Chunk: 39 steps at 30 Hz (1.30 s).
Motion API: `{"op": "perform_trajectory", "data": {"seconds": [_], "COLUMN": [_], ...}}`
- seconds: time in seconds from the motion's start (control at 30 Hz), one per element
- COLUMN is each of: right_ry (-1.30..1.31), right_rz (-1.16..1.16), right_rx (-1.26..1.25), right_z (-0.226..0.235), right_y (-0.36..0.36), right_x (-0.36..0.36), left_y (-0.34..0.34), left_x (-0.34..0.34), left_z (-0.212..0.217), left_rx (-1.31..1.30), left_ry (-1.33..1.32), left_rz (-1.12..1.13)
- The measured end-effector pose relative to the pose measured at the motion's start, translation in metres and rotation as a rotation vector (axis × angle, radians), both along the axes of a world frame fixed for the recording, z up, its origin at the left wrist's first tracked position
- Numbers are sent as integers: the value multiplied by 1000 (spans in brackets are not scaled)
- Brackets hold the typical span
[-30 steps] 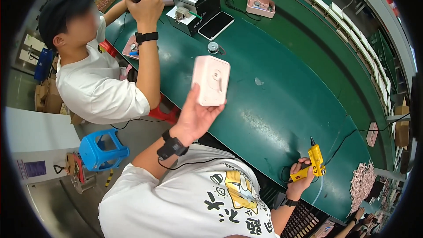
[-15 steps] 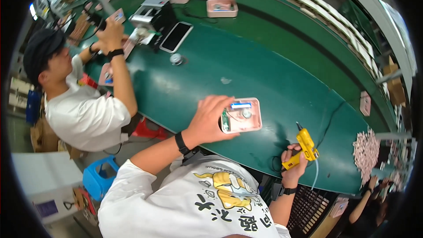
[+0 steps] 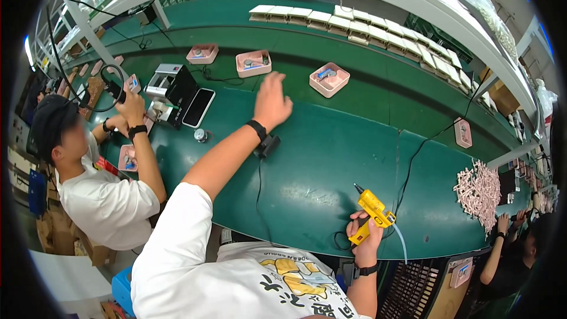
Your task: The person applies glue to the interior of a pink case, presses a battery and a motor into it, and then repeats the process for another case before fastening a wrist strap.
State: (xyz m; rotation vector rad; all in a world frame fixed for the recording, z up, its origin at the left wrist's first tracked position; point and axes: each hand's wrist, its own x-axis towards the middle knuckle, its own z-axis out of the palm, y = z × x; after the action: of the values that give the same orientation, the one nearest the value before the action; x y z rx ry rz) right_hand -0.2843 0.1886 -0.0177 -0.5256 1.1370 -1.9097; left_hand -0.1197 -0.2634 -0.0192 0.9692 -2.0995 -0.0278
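Note:
My left hand (image 3: 273, 101) reaches out over the far side of the green table (image 3: 283, 147), fingers stretched and nothing in them. Its fingertips come close to a pink open box (image 3: 254, 71) with small blue and grey parts inside; whether they touch it I cannot tell. Right of that hand, another pink open box (image 3: 329, 85) rests on the green belt (image 3: 378, 88), holding a blue part and some pink ones. Low on the right, my right hand (image 3: 365, 230) grips a yellow glue gun (image 3: 372, 210) by the handle, nozzle tilted up to the left and a pale glue stick trailing from its back.
At left a co-worker (image 3: 100, 183) handles a tool beside a black and silver machine (image 3: 171, 91). A phone (image 3: 199, 108) and a small round metal part (image 3: 201, 135) lie nearby. A heap of pink pieces (image 3: 478, 195) sits right. A black cable (image 3: 407, 171) crosses the table.
My left hand has let go of the pink box, which now lies on the belt, and is farther out over the table. The glue gun stays in my right hand. The view has shifted.

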Motion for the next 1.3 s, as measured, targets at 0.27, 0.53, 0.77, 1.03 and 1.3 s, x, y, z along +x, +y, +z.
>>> {"op": "perform_trajectory", "data": {"seconds": [0.27,0.53,0.77,1.03,1.3], "right_ry": [-9,-37,-63,-45,-43], "right_rz": [23,-2,19,25,28], "right_rx": [-7,0,-9,-2,2], "right_z": [2,1,1,5,3], "right_y": [-2,0,-5,-4,-3], "right_x": [1,6,0,0,1], "left_y": [-93,33,213,218,210], "left_x": [74,85,106,84,80], "left_z": [19,51,33,79,59], "left_rx": [120,-75,78,346,455], "left_ry": [-403,-56,-207,-270,-248], "left_rz": [555,-298,-313,-586,-614]}}
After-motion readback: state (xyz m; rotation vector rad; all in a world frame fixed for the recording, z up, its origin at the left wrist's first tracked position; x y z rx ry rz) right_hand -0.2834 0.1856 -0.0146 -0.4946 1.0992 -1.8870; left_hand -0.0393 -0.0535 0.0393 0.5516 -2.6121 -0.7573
